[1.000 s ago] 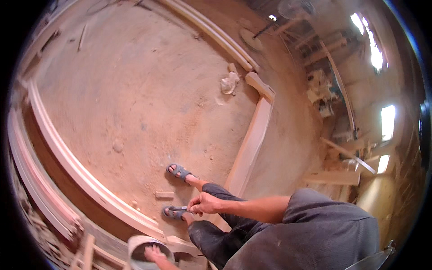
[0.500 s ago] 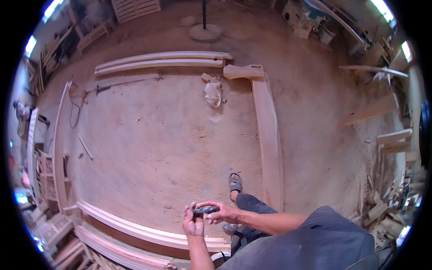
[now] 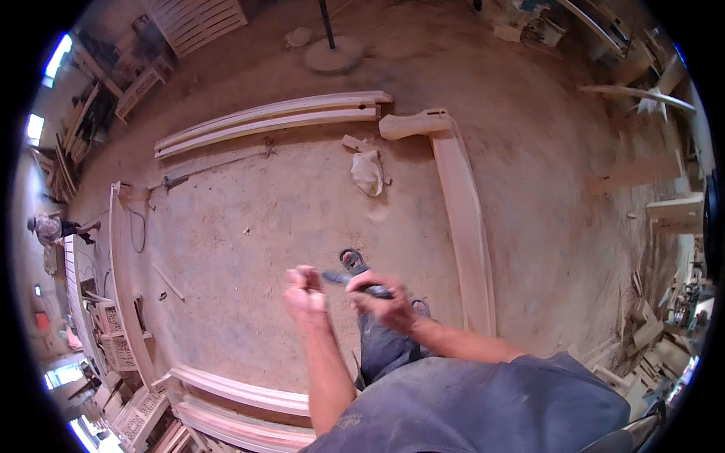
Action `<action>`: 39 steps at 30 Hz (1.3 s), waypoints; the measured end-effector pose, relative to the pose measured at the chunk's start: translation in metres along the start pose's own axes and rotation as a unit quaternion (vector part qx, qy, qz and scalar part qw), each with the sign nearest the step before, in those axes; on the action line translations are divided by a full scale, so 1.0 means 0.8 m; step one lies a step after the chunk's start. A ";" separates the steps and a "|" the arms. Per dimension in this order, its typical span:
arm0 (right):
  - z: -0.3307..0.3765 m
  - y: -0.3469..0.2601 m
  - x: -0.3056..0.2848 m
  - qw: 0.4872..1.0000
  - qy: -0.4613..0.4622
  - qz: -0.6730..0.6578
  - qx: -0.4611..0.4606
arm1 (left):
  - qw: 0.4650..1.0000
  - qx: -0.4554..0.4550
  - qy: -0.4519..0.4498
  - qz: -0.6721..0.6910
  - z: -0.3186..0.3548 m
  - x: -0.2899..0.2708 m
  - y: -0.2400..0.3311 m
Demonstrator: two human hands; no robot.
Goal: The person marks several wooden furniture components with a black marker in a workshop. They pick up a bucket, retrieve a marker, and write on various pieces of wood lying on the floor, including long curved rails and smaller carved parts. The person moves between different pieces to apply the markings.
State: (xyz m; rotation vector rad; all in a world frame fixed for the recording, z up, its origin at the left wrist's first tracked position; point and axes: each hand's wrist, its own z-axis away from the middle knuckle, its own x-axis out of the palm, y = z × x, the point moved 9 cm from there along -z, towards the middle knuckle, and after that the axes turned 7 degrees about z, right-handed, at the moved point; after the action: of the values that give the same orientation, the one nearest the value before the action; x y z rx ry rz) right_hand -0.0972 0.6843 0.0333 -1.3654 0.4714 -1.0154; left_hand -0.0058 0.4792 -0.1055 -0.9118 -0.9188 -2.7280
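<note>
My right hand (image 3: 381, 298) is wrapped round a slim dark pen-shaped tool (image 3: 336, 278), whose end sticks out towards the left hand. The hand's motion smears it, so its exact kind does not show. A small gap parts that end from my left hand (image 3: 306, 293), which is raised with its fingertips curled in to the thumb. Blur hides whether anything small sits between them. Both hands are in front of my body, over the dusty floor (image 3: 272, 249), near my sandalled foot (image 3: 352, 260).
A long wide wooden board (image 3: 462, 226) lies to the right, with a shaped wooden piece (image 3: 414, 124) at its far end. Long beams (image 3: 272, 121) lie ahead, others (image 3: 238, 391) at the near left. A pale bag (image 3: 368, 174) sits between. Another person (image 3: 57, 228) is at far left.
My hands have moved forward and apart, and the tool, earlier between both hands, now stays in the right one. My view has turned and I have stepped forward.
</note>
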 end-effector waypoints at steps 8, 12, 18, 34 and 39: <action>-0.226 -0.070 -0.111 0.979 0.049 -0.154 0.123 | 0.630 0.170 -0.503 -0.567 0.002 0.395 -0.004; -0.281 -0.093 -0.151 0.964 0.044 -0.208 0.157 | 0.546 0.133 -0.540 -0.626 -0.030 0.484 -0.064; -0.380 -0.089 -0.256 0.922 0.002 -0.290 0.258 | 0.454 0.075 -0.582 -0.670 -0.100 0.586 -0.191; -0.475 -0.208 -0.826 0.843 0.516 -0.152 0.026 | 0.425 -0.151 -0.317 -0.834 -0.392 0.722 -0.276; -0.585 0.002 -0.735 0.826 0.535 -0.159 0.085 | 0.503 -0.097 -0.407 -0.756 -0.479 0.747 -0.394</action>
State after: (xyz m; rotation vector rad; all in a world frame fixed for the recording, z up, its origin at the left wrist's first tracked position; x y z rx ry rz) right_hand -0.7740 0.8915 -0.2203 -0.5950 0.9578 -2.0410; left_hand -0.7768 0.5533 -0.1623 -2.4850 -2.6835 -3.4250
